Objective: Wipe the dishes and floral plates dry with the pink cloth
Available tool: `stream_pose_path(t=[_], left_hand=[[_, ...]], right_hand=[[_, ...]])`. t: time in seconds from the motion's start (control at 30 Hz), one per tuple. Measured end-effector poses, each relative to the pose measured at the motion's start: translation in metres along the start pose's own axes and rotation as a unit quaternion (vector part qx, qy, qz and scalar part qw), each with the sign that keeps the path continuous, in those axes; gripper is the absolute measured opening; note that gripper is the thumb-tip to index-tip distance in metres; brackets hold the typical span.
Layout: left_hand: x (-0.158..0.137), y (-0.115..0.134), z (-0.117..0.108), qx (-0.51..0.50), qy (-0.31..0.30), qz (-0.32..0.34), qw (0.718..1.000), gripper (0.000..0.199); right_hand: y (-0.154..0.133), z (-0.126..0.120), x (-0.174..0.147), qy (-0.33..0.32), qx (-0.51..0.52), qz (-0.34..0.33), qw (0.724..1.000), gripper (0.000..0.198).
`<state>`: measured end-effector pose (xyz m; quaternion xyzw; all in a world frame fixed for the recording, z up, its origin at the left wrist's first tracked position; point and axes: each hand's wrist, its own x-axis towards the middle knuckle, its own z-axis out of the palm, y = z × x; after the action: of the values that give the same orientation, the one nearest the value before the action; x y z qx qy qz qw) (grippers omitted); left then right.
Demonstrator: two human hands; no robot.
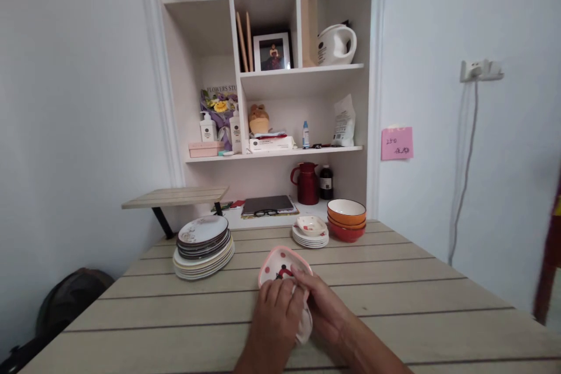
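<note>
A small white dish [274, 258] with a pink rim, red dots and a red-and-black cartoon print is held tilted above the near middle of the table. My right hand [326, 307] grips its right side, thumb over the rim. My left hand [277, 307] lies over the dish's near part with its fingers bent. A pale cloth [305, 326] hangs down between the two hands and appears bunched under my left fingers. The dish's lower part is hidden behind my hands.
On the slatted table [394, 292] stand a tall stack of plates [204, 248] at left, small plates [310, 241] topped by a little patterned dish [311, 225], and stacked orange and red bowls [346, 222]. Behind are a red jug [307, 184], a laptop [268, 205] and eyeglasses [266, 213].
</note>
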<state>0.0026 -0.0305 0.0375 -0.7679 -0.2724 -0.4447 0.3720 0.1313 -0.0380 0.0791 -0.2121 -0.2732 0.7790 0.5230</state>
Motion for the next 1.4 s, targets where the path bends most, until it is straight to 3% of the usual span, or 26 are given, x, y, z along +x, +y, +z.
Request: stream_pose_path(t=[0.17, 0.23, 0.37, 0.47, 0.63, 0.77, 0.93, 1.07, 1.2, 1.4], left_hand=[[0.000, -0.001, -0.003, -0.046, -0.081, 0.036, 0.995, 0.029], [0.001, -0.001, -0.004, -0.058, -0.091, 0.054, 0.993, 0.027], [0.003, -0.001, -0.004, -0.045, -0.049, 0.084, 0.994, 0.016], [0.002, -0.001, -0.004, -0.028, -0.035, 0.084, 0.995, 0.014], [0.001, -0.004, -0.003, 0.012, -0.015, -0.004, 1.000, 0.018], [0.001, -0.004, -0.003, 0.022, 0.006, -0.003, 1.000, 0.024], [0.006, -0.002, 0.000, -0.009, 0.002, 0.048, 0.999, 0.020], [0.009, 0.000, 0.001, -0.026, -0.036, 0.078, 0.996, 0.010], [0.007, 0.000, -0.001, -0.039, -0.030, 0.106, 0.993, 0.009], [0.000, -0.006, 0.001, 0.009, 0.020, -0.030, 0.999, 0.021]], right_hand=[[-0.014, -0.001, 0.001, 0.093, -0.121, -0.073, 0.986, 0.040], [-0.027, -0.006, -0.002, 0.103, -0.192, -0.058, 0.974, 0.043], [-0.044, -0.009, -0.011, 0.116, -0.275, 0.005, 0.954, 0.045], [-0.043, -0.007, -0.015, 0.103, -0.258, 0.025, 0.960, 0.048], [-0.026, -0.001, -0.012, -0.021, -0.102, 0.000, 0.995, 0.048], [-0.010, 0.000, -0.005, 0.011, -0.069, -0.037, 0.997, 0.042], [-0.013, -0.002, 0.001, 0.098, -0.192, -0.093, 0.972, 0.041], [-0.036, -0.010, -0.005, 0.051, -0.331, -0.065, 0.940, 0.043], [-0.049, -0.014, -0.014, 0.025, -0.338, -0.027, 0.940, 0.042], [-0.031, -0.002, -0.014, -0.068, -0.169, -0.030, 0.983, 0.059]])
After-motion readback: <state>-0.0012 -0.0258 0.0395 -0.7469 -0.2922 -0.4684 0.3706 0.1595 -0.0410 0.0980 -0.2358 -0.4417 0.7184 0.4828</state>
